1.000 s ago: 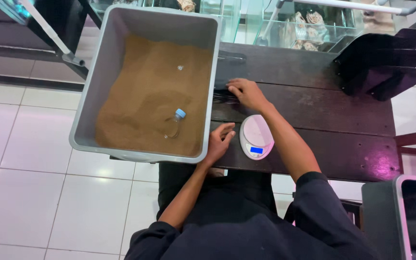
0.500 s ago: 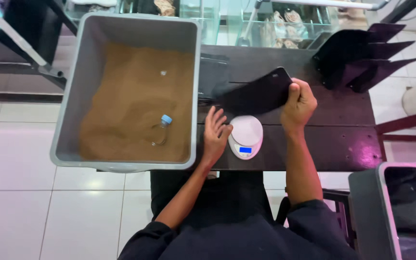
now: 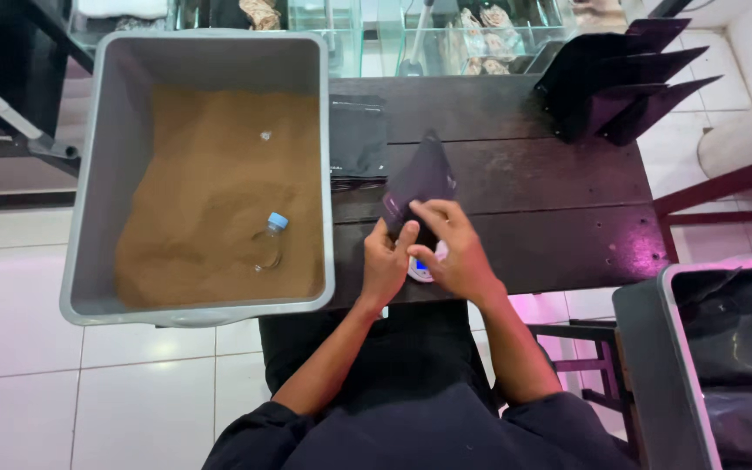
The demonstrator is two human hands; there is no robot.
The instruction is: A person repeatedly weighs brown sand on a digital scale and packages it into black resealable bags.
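Far left of the hands: grey tub point(image 3: 93, 191) of brown powder, a small blue-capped bottle point(image 3: 270, 239) half sunk in it. Stack of black pouches point(image 3: 357, 137) on the dark counter point(image 3: 550, 183), just up-left of the hands. Left hand point(image 3: 385, 265) curled on lower edge of a black pouch point(image 3: 419, 183). Right hand point(image 3: 446, 248) pinches the same pouch, fingers closed on it. Pouch held tilted just above a small white scale point(image 3: 419, 271), mostly hidden beneath the hands. Right, well apart: black trays point(image 3: 628, 78); dark bin point(image 3: 724, 348).

black pouch point(image 3: 419, 187): flat, dark, held by both my hands above the scale | scale screen point(image 3: 420, 266): small, blue glow, half hidden | stack of black pouches point(image 3: 358, 137): flat on table beside grey bin
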